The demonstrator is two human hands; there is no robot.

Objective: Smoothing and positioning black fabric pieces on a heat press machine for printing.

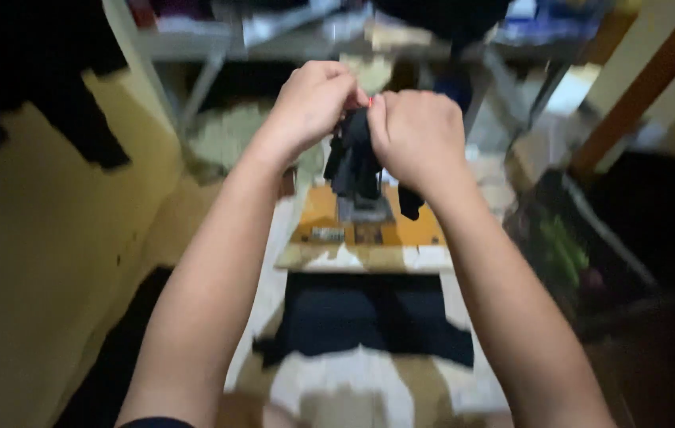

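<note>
Both my hands are raised in front of me, side by side, gripping the top of a small black cloth piece that hangs down between them. My left hand pinches its upper left edge with closed fingers. My right hand holds the upper right edge, and a dark corner dangles below its wrist. Under the cloth lies an orange board with a small grey block in its middle. Nearer to me a dark folded garment lies flat on a patterned white and tan surface.
A yellow wall runs along the left with dark clothes hanging on it. A white-framed shelf with cluttered items stands at the back. On the right are a wooden beam and dark piled things with something green.
</note>
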